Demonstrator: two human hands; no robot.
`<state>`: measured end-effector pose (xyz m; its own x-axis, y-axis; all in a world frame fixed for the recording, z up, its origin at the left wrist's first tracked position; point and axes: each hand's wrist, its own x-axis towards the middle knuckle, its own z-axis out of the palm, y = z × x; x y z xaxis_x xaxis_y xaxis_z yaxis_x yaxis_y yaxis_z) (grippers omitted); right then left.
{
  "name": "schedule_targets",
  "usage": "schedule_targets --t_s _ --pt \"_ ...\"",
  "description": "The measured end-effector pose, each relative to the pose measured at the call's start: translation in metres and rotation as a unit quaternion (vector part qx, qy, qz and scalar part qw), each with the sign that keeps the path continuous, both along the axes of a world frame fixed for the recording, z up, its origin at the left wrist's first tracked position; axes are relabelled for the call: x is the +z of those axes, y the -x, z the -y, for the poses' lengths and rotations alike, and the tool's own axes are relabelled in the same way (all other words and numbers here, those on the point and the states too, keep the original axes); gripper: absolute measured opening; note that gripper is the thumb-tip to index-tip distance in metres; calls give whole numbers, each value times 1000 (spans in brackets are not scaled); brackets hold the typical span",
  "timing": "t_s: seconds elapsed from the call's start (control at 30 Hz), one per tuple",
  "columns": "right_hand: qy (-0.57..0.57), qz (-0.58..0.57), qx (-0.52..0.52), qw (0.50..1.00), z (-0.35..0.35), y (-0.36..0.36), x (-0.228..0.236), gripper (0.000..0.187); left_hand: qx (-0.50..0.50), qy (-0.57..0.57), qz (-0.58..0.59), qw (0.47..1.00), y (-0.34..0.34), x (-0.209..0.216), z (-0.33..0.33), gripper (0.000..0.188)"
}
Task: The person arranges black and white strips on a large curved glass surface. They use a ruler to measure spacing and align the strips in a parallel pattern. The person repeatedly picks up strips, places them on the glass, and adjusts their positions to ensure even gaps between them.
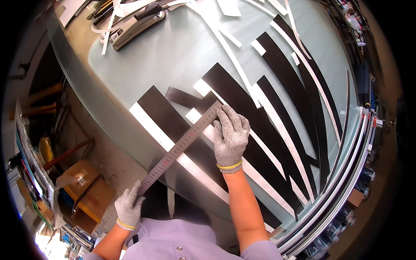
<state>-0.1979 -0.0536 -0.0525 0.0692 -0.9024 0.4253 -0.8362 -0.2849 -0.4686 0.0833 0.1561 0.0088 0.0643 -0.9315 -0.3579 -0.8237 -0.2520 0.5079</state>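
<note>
A long steel ruler [184,142] lies slantwise over black strips with white edges, running from the lower left to the upper right. My left hand [128,207], in a grey knit glove with a yellow cuff, is closed on its near end beyond the table edge. At its far end my right hand [232,136], gloved alike, holds the ruler with bent fingers. Under the ruler's middle passes the leftmost black-and-white strip [161,112]. Another wide strip [225,86] lies just beyond my right hand. A short dark grey piece [182,96] sits between these two.
Several more black strips [281,56] fan across the right of the pale glass-like tabletop [130,65]. Thin white offcuts [223,43] lie at the back, near a large stapler [138,27]. Rails [346,173] curve along the right edge. Cardboard boxes [80,182] stand on the floor at left.
</note>
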Motion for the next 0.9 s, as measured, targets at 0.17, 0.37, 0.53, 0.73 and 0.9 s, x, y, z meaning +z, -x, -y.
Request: schedule_targets --t_s 0.17,0.37,0.53,0.73,0.9 --pt "-13 -5 -7 1000 -2 1 -1 35 -4 14 17 1000 7 -1 -3 65" --pt "-4 -9 -2 1000 0 2 -1 33 -18 20 35 999 3 -2 1 65" --pt "-7 -19 -6 1000 0 2 -1 33 -34 14 52 998 -5 -4 5 66" --pt "-4 -31 -8 999 -1 0 -1 35 -42 35 65 996 -10 -7 8 66" --pt "-6 -35 -10 999 -2 0 -4 36 -35 -40 42 998 -12 0 16 66"
